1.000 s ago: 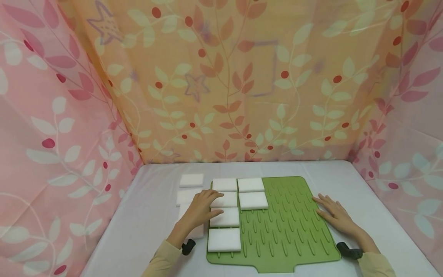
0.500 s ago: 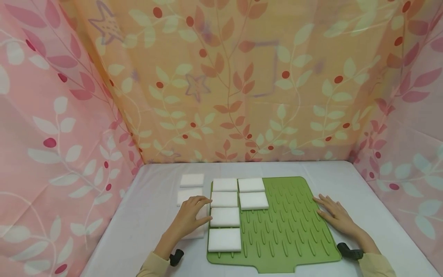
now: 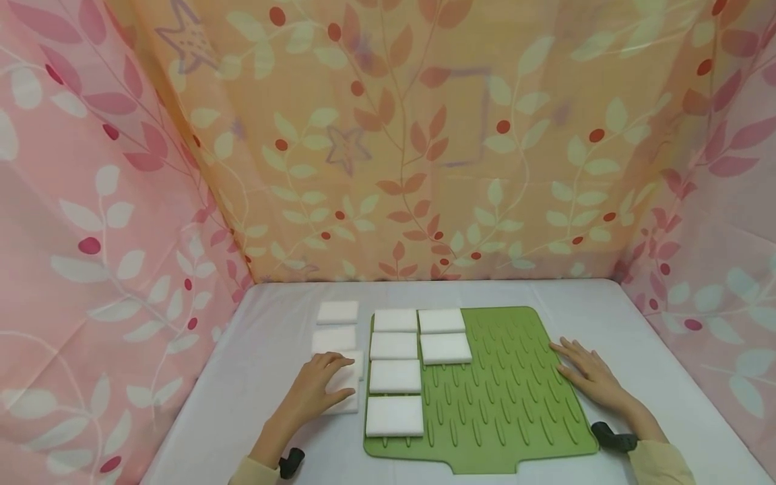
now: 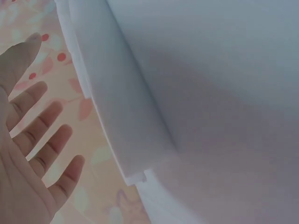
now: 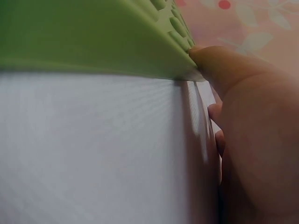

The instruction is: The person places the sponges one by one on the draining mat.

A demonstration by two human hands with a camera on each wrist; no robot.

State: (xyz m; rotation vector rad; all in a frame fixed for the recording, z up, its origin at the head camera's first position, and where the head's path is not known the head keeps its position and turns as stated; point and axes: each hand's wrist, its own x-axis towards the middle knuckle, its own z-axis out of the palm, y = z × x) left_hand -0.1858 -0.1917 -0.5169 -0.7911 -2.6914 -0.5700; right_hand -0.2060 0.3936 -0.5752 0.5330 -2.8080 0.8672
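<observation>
My left hand (image 3: 310,385) hovers low over the near white sponge blocks, partly hiding a front block (image 3: 347,404) and the one behind it (image 3: 358,364). In the left wrist view, the fingers (image 4: 38,122) are spread and nothing lies between them. My right hand (image 3: 597,378) rests along the right edge of a green ribbed mat (image 3: 497,404). Its thumb (image 5: 224,63) touches the mat's edge in the right wrist view, and its other fingers extend forward beside the mat.
Several white blocks lie on the mat: a left column with a front block (image 3: 395,416), and a second column with two, including a nearer block (image 3: 446,348). Left of the mat are a back block (image 3: 337,312) and another (image 3: 335,339). Floral curtains (image 3: 424,135) enclose the white-covered table (image 3: 242,350).
My left hand has drawn back leftward, from over the mat's left column to the loose blocks beside the mat. My right hand has stayed at the mat's right edge.
</observation>
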